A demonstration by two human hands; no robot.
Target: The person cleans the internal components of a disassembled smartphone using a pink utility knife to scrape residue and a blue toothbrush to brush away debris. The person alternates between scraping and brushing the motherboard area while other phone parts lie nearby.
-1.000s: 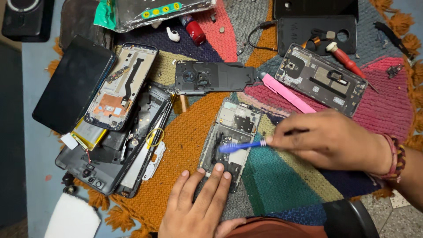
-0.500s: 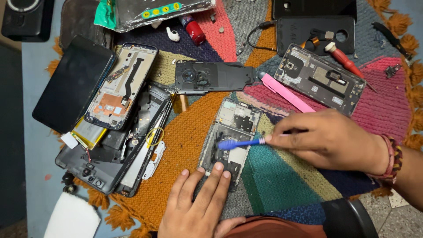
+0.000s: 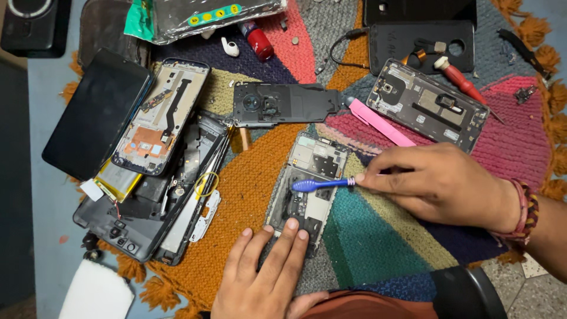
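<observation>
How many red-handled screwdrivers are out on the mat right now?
1. The red-handled screwdriver lies at upper right, its handle over the dark back cover, beside the opened phone. Others may be hidden under the pile of parts at left.

- Support surface: a multicoloured woven mat with orange tassel fringe, laid on a pale blue surface; tiled floor shows at lower right.
- On the mat, centre: an opened phone chassis, circuit side up.
- Above it: a black inner cover plate and a pink pry strip.
- Upper right: a second opened phone frame, with a red-handled screwdriver beside it.
- Left: a stack of dismantled phone frames and a black screen panel, overhanging the mat edge.
- Top: a white earbud and a red-capped bottle.
</observation>
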